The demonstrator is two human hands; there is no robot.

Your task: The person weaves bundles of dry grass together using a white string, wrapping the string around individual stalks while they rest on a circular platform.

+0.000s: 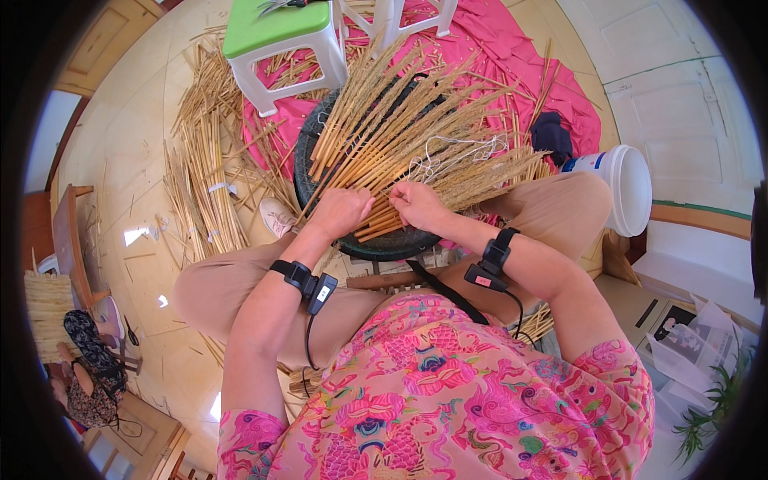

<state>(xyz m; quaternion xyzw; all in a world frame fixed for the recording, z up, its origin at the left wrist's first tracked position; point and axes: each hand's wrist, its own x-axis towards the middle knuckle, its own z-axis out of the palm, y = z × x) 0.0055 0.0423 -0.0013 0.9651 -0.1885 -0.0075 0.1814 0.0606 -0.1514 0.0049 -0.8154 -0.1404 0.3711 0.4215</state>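
A fan of dry reed stalks [378, 164] with feathery tops lies across a round black tub-like stand [304, 156] between my knees. The cut ends point toward me. My left hand [344, 210] is closed at the near left side of the stalks. Just right of it, my right hand [418, 206] is also closed, its knuckles up, over the stalk ends. A small gap separates the two hands. What the fingers pinch is hidden. Loose white string [436, 156] lies tangled on the plumes, ahead of my right hand.
A green-topped white stool [276, 36] stands ahead, with a pair of shears [276, 6] on it. Bundled stalks [204, 188] lie on the floor at left. Pink cloth [512, 40] spreads beyond the stand. A white bucket [628, 190] stands at right. Another person [92, 392] sits far left.
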